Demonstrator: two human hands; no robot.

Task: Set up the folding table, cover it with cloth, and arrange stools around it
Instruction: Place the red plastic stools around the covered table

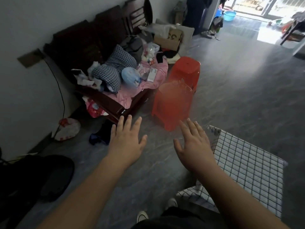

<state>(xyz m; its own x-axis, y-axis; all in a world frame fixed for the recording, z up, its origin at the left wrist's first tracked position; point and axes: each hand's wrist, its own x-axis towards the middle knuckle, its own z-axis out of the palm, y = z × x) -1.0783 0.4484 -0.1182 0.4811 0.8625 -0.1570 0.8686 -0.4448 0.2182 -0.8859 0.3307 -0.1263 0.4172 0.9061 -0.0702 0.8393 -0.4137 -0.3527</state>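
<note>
Two red plastic stools stand on the grey floor ahead of me, the near stool [171,104] blurred and the far stool [187,71] behind it. Both my arms stretch toward them. My left hand [127,139] is open with fingers spread, left of the near stool and short of it. My right hand [193,142] is open too, its fingertips just in front of the near stool's lower corner; whether they touch it is unclear. At the lower right stands the table under a white cloth with a black grid [247,171].
A dark wooden bench [115,103] piled with clothes, pink bedding and a cardboard box [168,39] lines the left wall. Bags lie on the floor by the wall [67,128]. A dark bag [41,176] sits at lower left. Open floor spreads to the right toward a bright doorway.
</note>
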